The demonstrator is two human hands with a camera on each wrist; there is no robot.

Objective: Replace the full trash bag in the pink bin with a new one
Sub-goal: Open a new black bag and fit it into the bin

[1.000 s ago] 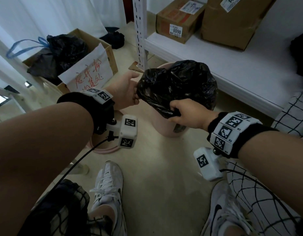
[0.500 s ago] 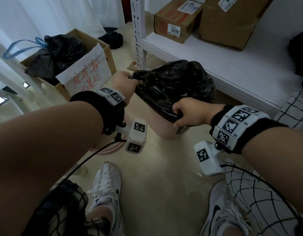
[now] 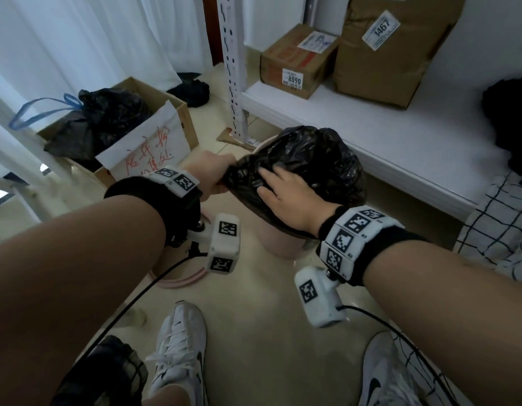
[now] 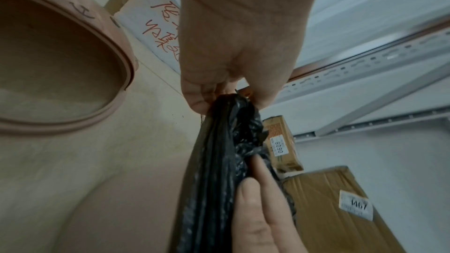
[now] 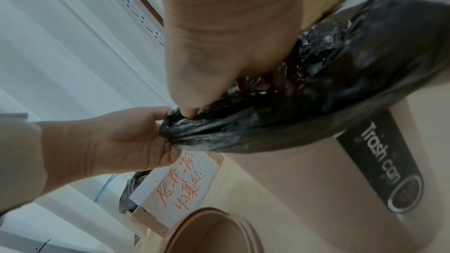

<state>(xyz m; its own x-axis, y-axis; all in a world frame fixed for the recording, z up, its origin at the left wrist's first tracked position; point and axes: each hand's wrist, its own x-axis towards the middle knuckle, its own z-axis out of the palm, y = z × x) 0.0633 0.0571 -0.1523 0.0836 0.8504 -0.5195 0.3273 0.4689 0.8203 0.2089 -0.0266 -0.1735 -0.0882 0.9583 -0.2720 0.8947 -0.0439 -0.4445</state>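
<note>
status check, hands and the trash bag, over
Left hand grips bag's gathered neck. Right hand flat on black bag, pressing. Bag still in pink bin. Ring off, on floor.

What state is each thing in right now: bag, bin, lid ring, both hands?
Black trash bag: mouth gathered, still sitting in the bin.
Pink bin: upright, bag bulging over its top.
Pink lid ring: off, lying on the floor.
Left hand: gripping the bag's gathered neck.
Right hand: fingers spread flat on the bag.
</note>
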